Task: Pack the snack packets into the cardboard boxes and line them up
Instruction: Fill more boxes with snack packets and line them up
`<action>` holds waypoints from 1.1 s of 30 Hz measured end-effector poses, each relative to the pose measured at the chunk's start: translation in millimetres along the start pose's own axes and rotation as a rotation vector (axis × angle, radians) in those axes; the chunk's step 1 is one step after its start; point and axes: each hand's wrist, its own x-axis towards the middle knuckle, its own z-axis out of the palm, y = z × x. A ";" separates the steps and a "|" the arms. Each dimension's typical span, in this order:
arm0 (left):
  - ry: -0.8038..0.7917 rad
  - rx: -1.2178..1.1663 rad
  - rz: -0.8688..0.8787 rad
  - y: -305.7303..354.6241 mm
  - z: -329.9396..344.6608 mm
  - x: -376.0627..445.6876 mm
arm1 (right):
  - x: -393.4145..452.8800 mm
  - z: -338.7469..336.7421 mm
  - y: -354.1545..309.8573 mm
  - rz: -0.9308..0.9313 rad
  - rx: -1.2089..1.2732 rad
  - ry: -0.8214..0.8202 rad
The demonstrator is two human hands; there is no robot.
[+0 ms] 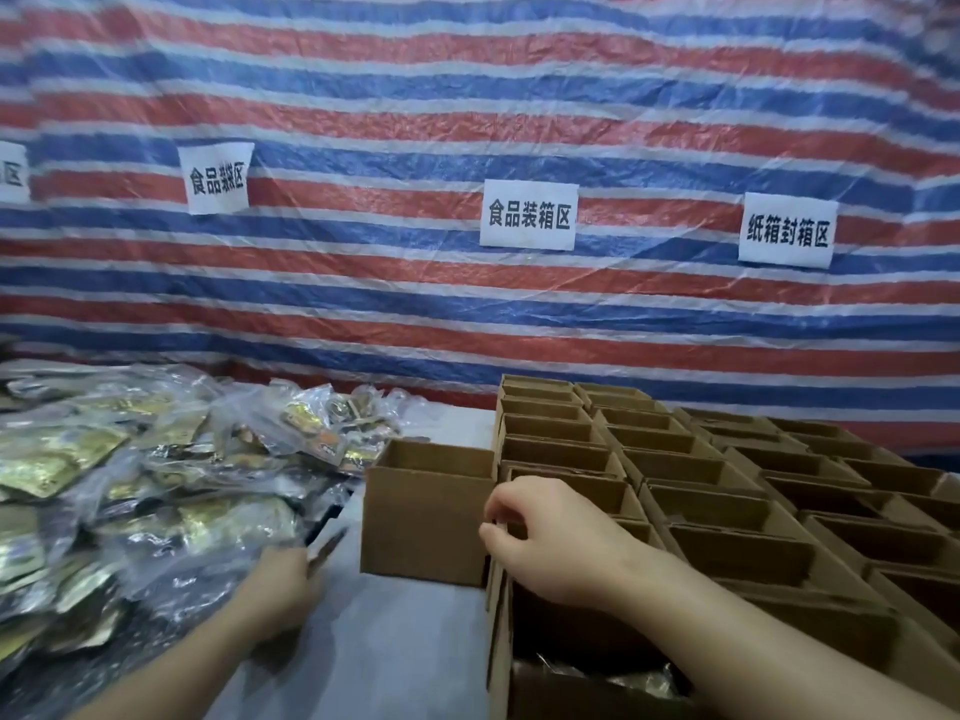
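Our left hand [283, 584] rests at the edge of the snack packets [130, 491] heaped left on the table [363, 657]; finger state blurred, cannot tell. Right hand [550, 537] fingers curled, pinching a box flap beside the lone open box [426, 517]; rows of cardboard boxes [727, 491] stand right

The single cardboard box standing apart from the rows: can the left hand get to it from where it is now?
Probably yes. The left hand lies at the edge of the snack packets, and only bare grey table separates it from the single box. The right hand is at the box's right edge, not in between.
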 end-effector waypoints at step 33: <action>0.214 -0.850 0.596 192.6 -109.0 -274.8 | -166.9 -49.8 -14.1 0.114 1.412 -0.089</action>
